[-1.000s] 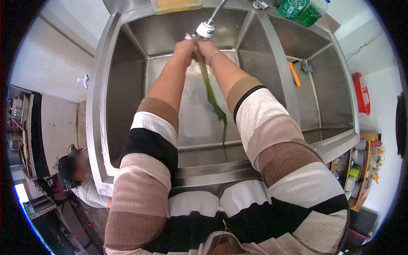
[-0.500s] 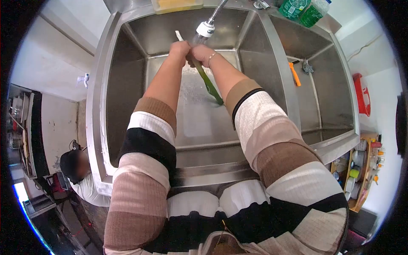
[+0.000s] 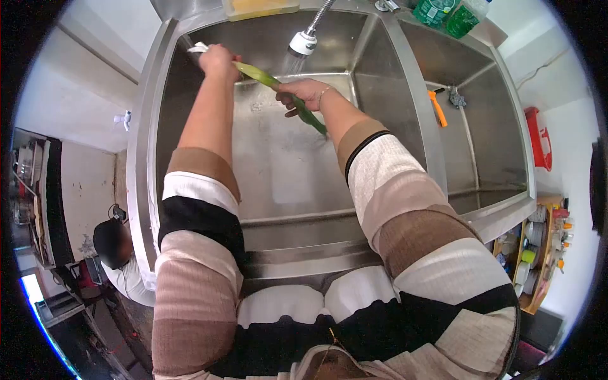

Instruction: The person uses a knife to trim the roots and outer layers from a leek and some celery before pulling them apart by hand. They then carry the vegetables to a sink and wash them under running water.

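Note:
A long leek slants across the basin, its white end at the upper left and its dark green leaves at the lower right. My left hand is closed around it near the white end. Farther down, my right hand grips the green part, fingers curled about it. Water runs from the white tap head above and between my hands, not visibly hitting the leek. Both hands are over the steel sink.
An orange-handled tool and a grey scouring pad lie in the right basin. Green bottles and a yellowish container stand along the back rim. A seated person is at the left. A red basket hangs on the right.
My left hand has moved left and away from my right hand, carrying the white end. The leek has swung to a flatter slant, out from under the water stream. My right hand has lowered slightly.

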{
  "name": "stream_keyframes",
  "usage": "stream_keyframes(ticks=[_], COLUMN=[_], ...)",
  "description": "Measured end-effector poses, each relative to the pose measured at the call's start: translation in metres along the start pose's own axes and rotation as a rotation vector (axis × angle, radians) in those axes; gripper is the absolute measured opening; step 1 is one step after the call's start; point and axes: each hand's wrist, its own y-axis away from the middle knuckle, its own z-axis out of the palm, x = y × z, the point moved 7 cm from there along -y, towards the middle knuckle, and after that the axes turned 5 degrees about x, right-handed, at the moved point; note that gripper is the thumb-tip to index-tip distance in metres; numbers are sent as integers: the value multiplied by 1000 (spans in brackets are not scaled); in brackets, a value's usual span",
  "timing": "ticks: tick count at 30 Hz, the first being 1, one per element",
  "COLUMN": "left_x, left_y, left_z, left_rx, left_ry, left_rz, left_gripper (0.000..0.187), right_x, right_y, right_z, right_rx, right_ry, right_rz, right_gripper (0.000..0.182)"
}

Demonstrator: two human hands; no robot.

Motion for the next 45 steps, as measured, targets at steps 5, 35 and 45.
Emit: stream_keyframes(ticks=[5, 35, 45], left_x=[17, -26, 48], left_y=[-35, 29, 29], left_z=[-16, 20, 26], left_rx=[-53, -430, -391], left_ry=[177, -220, -174], left_rz=[-100, 100, 357], left_gripper=[16, 15, 14], right_x=[18, 47, 61], right_y=[20, 23, -38], right_z=[-20, -79, -127], right_rx=[-20, 470, 920], right_ry=[-194, 181, 913], right_rz=[111, 188, -98], right_gripper=[31, 55, 45])
